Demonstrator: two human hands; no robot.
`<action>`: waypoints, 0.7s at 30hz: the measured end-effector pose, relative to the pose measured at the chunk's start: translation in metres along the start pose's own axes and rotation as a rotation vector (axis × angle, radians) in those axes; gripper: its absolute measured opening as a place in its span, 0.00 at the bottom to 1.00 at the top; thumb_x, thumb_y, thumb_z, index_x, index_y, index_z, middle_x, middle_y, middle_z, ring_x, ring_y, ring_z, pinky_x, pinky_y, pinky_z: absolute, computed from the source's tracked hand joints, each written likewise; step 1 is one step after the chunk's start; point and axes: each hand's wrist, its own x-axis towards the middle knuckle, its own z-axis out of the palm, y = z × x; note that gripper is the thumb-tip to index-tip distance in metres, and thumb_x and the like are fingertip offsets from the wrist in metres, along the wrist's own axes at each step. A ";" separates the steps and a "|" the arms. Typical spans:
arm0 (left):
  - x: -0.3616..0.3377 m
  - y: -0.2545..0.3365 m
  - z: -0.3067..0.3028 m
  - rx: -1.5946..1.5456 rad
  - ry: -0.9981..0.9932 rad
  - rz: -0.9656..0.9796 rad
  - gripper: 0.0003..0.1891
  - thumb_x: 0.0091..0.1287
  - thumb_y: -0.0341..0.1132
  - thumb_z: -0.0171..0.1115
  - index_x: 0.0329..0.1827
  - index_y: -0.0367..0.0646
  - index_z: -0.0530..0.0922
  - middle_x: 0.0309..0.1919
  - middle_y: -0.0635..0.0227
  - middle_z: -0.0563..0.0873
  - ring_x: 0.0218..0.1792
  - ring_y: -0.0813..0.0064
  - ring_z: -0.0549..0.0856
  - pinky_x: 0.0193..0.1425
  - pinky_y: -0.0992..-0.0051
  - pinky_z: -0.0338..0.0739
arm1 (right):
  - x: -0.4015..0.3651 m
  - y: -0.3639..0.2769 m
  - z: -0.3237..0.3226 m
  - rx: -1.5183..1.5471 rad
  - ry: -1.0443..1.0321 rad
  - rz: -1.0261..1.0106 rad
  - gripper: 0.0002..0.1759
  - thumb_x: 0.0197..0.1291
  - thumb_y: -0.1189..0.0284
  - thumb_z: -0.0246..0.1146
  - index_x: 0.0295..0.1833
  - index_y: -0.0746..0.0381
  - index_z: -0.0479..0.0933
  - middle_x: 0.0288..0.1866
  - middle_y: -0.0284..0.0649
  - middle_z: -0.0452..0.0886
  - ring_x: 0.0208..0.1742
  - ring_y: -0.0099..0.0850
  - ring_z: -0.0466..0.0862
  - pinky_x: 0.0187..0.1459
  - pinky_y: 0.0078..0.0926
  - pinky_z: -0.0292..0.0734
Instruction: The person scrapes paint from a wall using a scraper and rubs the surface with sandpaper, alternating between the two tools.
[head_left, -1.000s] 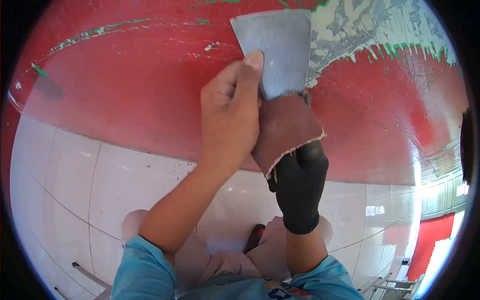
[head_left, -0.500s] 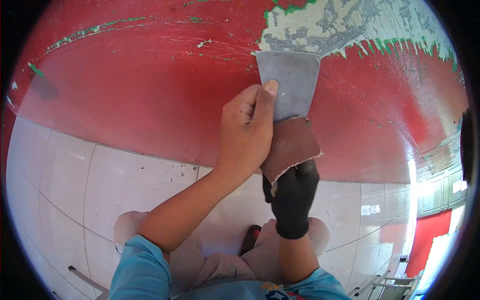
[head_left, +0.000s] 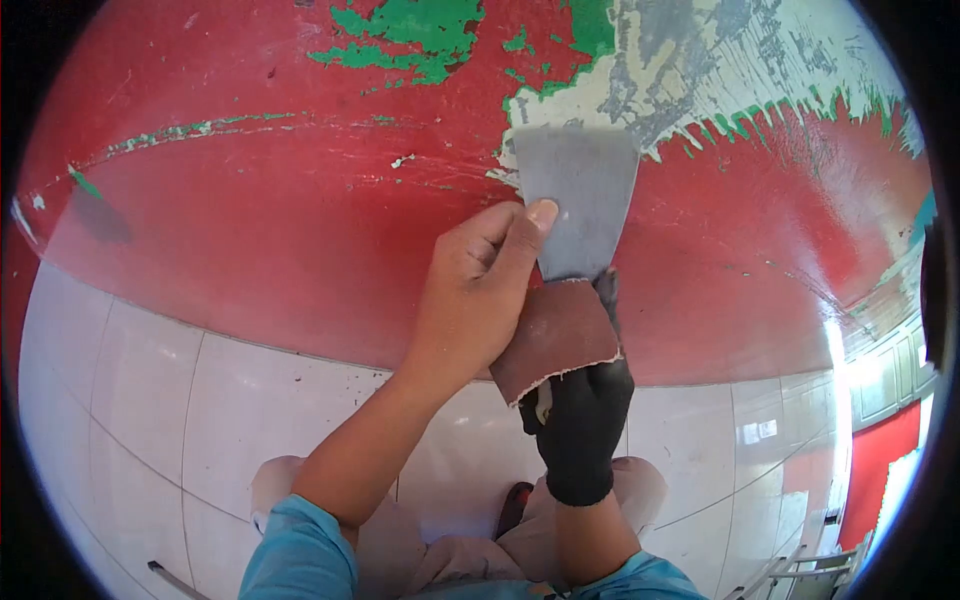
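As a person in blue sleeves (head_left: 300, 550) reaches up from the bottom of the frame, the black-gloved right hand (head_left: 580, 430), right of lower center, curls around the covered grip of a scraper (head_left: 578, 205), several of its fingers hidden beneath a brown sheet (head_left: 560, 338) with a frayed, pale edge. Just above and to the left, the bare left hand (head_left: 485, 270) pinches the blade's left side, thumb flat on the metal, the other fingers folded in. The scraper points upward in the upper center, its broad edge at the lower border of a stripped gray-and-white patch (head_left: 690, 70) on a red wall (head_left: 300, 230). Green paint (head_left: 420, 40) shows through at the top of the frame. Pale floor tiles (head_left: 270, 400) meet the wall at left; farther off, pale paneling (head_left: 890, 375) stands at the right edge.
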 end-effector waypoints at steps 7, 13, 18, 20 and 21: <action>-0.003 0.011 -0.003 -0.006 -0.090 0.053 0.15 0.67 0.40 0.52 0.26 0.37 0.74 0.18 0.81 0.67 0.22 0.91 0.63 0.23 0.83 0.58 | -0.001 0.005 -0.003 0.134 -0.114 -0.001 0.10 0.57 0.70 0.52 0.37 0.66 0.73 0.26 0.38 0.77 0.20 0.26 0.77 0.18 0.20 0.69; 0.005 0.023 0.000 -0.036 -0.007 0.097 0.16 0.66 0.37 0.52 0.23 0.35 0.71 0.16 0.81 0.64 0.21 0.91 0.62 0.21 0.81 0.57 | -0.002 0.011 0.002 0.239 -0.081 0.034 0.11 0.58 0.68 0.54 0.39 0.65 0.71 0.22 0.38 0.74 0.13 0.25 0.73 0.12 0.18 0.64; 0.002 0.012 0.003 0.021 -0.048 0.055 0.17 0.66 0.39 0.52 0.21 0.36 0.68 0.16 0.80 0.63 0.21 0.91 0.60 0.21 0.80 0.55 | -0.008 0.007 -0.001 0.232 -0.044 0.115 0.10 0.58 0.68 0.54 0.39 0.64 0.70 0.18 0.39 0.71 0.09 0.25 0.69 0.09 0.18 0.61; 0.009 0.020 0.005 0.012 -0.051 0.067 0.18 0.66 0.39 0.52 0.21 0.37 0.68 0.16 0.80 0.63 0.21 0.90 0.60 0.21 0.80 0.55 | -0.002 -0.003 0.006 0.238 -0.046 0.091 0.10 0.58 0.68 0.53 0.39 0.65 0.69 0.18 0.38 0.71 0.09 0.25 0.69 0.09 0.18 0.61; 0.011 0.023 0.005 0.002 -0.046 0.081 0.18 0.67 0.40 0.52 0.21 0.37 0.67 0.16 0.79 0.63 0.21 0.90 0.61 0.21 0.80 0.55 | 0.000 -0.005 0.008 0.243 -0.056 0.068 0.10 0.58 0.69 0.53 0.40 0.65 0.69 0.18 0.38 0.71 0.09 0.24 0.69 0.09 0.18 0.62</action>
